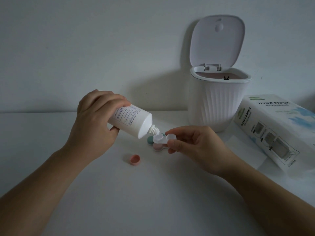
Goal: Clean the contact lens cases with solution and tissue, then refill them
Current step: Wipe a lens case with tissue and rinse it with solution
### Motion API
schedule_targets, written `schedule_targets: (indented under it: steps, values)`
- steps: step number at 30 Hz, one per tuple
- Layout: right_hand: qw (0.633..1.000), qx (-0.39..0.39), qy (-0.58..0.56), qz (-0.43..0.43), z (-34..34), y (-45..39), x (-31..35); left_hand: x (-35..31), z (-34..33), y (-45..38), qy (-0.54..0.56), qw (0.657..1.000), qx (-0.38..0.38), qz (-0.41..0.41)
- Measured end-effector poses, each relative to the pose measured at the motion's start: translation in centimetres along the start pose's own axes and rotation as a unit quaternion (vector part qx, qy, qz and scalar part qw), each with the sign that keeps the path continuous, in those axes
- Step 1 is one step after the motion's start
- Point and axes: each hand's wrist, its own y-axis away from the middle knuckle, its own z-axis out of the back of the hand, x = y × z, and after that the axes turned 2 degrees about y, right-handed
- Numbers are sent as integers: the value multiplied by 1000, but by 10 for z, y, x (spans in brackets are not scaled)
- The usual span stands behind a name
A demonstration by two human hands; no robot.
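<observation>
Head view: left hand grips the tilted bottle, nozzle over the case pinched by the right hand above the table. Filling looks underway; next, a gentle squeeze.

White bottle; pink cap; teal lid; white ribbed bin; white table.

Left hand tips the solution bottle over the open lens case, pinched by the right hand; a pink cap lies below-left of it.
</observation>
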Motion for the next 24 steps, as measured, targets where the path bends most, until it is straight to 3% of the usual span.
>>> schedule_targets:
  steps: [15,24]
  values:
    - [999,-19,-34,7,2,-1,2,-4,5,5,105,991,-8,78]
    - [996,-25,81,-18,6,-1,-2,-3,3,11,198,966,-2,169]
